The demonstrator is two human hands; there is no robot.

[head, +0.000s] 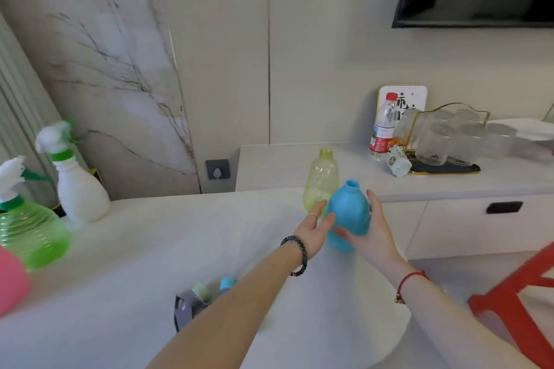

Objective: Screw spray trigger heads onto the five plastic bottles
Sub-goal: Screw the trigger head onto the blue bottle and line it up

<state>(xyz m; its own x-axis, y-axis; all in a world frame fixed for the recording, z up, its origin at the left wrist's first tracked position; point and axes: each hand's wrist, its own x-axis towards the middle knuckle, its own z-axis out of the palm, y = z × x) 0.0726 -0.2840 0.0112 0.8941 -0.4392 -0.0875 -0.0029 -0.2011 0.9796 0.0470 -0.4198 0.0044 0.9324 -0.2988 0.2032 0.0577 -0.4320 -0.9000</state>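
A blue plastic bottle (349,214) with an open neck stands tilted on the white table (180,249). My right hand (370,234) grips it from the right, thumb across its lower front. My left hand (314,229) reaches in from the left with straight fingers, fingertips at the bottle's side. Just behind stands a yellow-green bottle (319,181) without a head. At the far left a white bottle (81,189) and a green ribbed bottle (31,234) each carry a white-and-green trigger head. A grey holder (187,307) under my left forearm holds loose trigger heads, partly hidden.
A pink object (10,280) sits at the left edge. The counter behind holds a water bottle (383,129) and a tray of glasses (443,144). A red stool (518,299) stands at the right.
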